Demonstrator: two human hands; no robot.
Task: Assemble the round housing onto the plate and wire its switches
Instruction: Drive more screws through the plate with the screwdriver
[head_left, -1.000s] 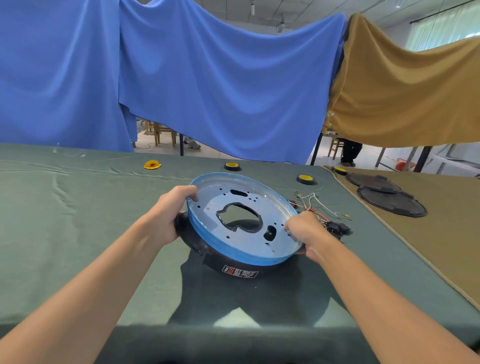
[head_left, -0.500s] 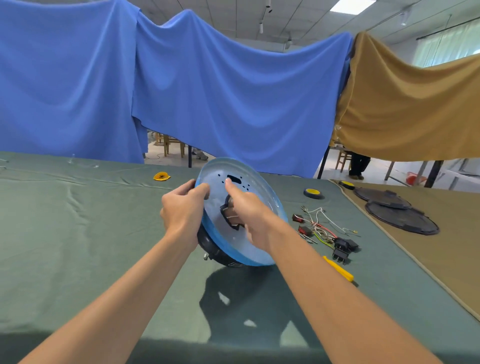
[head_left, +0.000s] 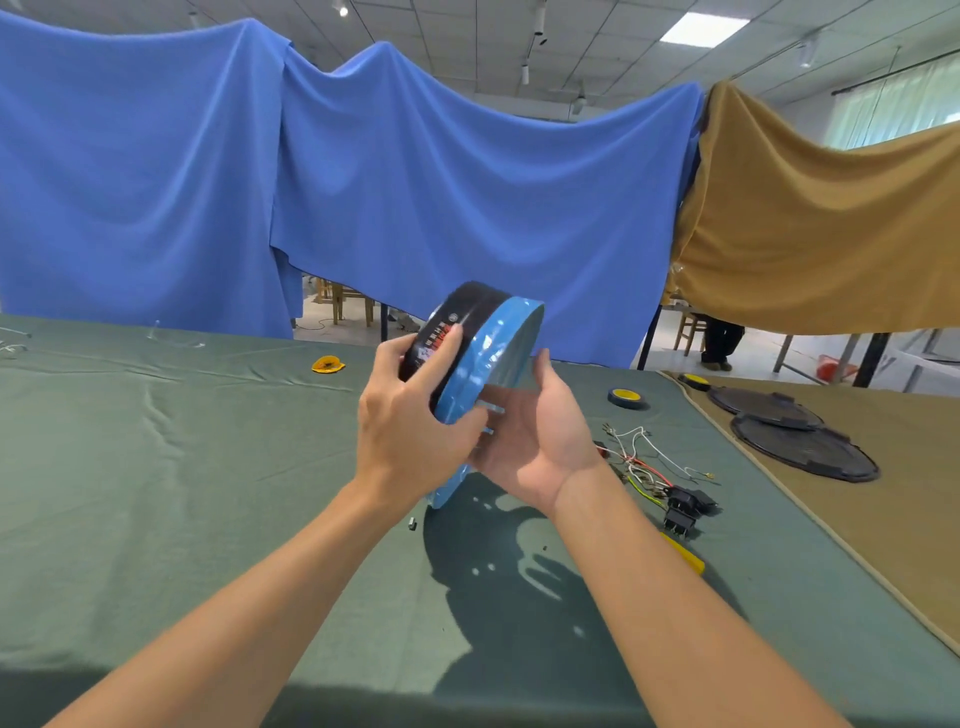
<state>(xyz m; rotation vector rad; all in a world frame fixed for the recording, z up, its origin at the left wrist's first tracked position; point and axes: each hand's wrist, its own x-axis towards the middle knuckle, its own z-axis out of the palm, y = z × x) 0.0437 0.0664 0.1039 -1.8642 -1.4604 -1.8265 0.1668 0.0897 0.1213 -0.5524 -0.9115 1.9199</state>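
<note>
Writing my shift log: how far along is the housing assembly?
Done: the black housing sits against the blue-rimmed plate. In hand: left hand grips the housing, right hand supports the plate, tilted on edge. Left: switches and wires lie loose on the table.

We count one housing (head_left: 470, 306), one plate (head_left: 488, 358), two tape rolls (head_left: 626, 397) (head_left: 696, 381), two black discs (head_left: 763, 408) (head_left: 802, 449), two black switches (head_left: 693, 500) (head_left: 680, 520), one screwdriver (head_left: 683, 553), one tangle of wires (head_left: 636, 462), one yellow scrap (head_left: 327, 364), two desks (head_left: 156, 467) (head_left: 909, 499) and our two grips (head_left: 410, 431) (head_left: 530, 441).

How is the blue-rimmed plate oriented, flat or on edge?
On edge, off the table: the plate shows its blue rim, left hand gripping, right hand supporting.
</note>
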